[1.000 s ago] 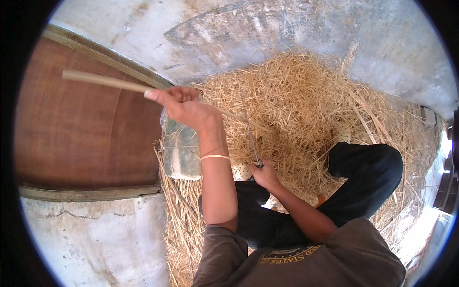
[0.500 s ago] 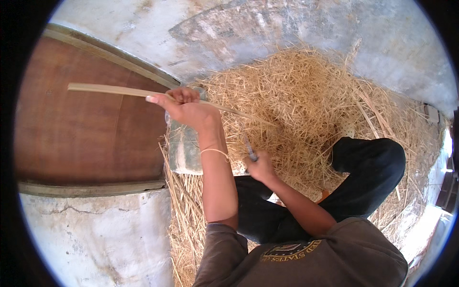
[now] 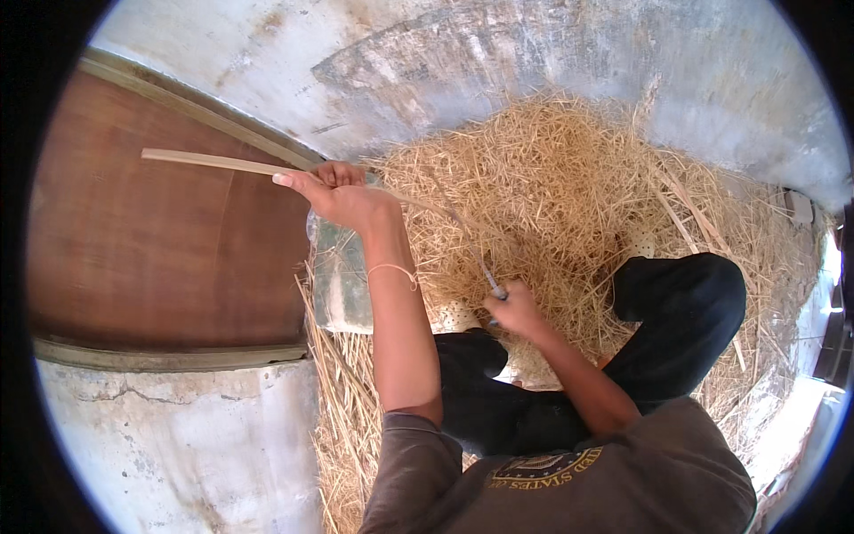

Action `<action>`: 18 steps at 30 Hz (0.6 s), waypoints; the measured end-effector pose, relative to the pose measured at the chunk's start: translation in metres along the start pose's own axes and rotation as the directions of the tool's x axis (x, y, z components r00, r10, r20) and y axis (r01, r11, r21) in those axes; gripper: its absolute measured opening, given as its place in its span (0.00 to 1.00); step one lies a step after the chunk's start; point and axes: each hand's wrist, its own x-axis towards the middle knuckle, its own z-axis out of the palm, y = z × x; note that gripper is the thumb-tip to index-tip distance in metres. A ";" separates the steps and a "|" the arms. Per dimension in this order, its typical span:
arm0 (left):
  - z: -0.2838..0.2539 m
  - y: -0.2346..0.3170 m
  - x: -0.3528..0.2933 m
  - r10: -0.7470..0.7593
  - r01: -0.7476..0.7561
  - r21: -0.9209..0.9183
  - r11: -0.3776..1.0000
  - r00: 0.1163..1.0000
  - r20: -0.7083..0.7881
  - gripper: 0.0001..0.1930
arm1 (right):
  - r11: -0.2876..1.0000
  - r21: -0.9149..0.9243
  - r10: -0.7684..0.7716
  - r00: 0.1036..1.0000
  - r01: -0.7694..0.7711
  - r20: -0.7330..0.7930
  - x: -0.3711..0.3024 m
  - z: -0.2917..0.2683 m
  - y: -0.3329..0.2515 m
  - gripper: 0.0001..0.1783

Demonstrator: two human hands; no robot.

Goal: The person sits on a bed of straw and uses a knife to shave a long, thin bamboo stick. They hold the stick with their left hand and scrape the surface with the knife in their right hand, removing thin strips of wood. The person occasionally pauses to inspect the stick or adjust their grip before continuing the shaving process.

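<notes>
Across the upper left of the straw-coloured heap: one long, thin, pale strip [image 3: 209, 161], probably wood or bamboo, slightly bowed, its squared end out over the brown panel, its other length running past the wrist toward the heap. Left hand [image 3: 342, 196]: closed round the strip, fingers curled, thumb laid along it; a thin, pale band [image 3: 393, 267] on the forearm just below. Right hand [image 3: 520, 311]: wrapped round the handle of one knife [image 3: 481, 263], long, narrow-bladed, greyish, pointing up and to the left; the blade lies near the strip's inner length, though whether the two touch cannot be made out against the shavings. Under and beyond both hands: the heap of shavings [image 3: 551, 151], dry, tangled, golden, banked against a wall [image 3: 569, 44], whitish and grey, stained and worn. Beside the left forearm: one grey-green slab-like item [image 3: 345, 289], smooth, with a pale patch. To its left: the brown panel [image 3: 169, 231], flat, set in a wooden frame [image 3: 178, 360]. Below the slab: a spread of long, loose splints [image 3: 342, 369]. To the right of the heap: several flat, pale slats [image 3: 680, 222]; farther right, one small grey block [image 3: 799, 207]. Worn by the seated person: dark trousers [image 3: 685, 311], knees apart; a brown shirt [image 3: 614, 489] with a yellowish print.
</notes>
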 end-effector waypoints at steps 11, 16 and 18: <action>0.003 0.002 -0.014 -0.195 0.302 -0.024 0.953 0.674 0.713 0.34 | 0.976 0.218 -0.028 0.999 0.021 0.029 0.016 0.035 -0.004 0.10; 0.010 -0.003 -0.019 -0.194 0.313 -0.041 0.949 0.682 0.705 0.33 | 0.965 0.216 0.141 0.988 -0.150 0.059 0.008 0.018 0.003 0.09; 0.020 -0.005 -0.024 -0.197 0.323 -0.043 0.945 0.670 0.716 0.33 | 0.984 0.179 -0.018 1.000 0.017 0.000 0.014 0.023 0.009 0.10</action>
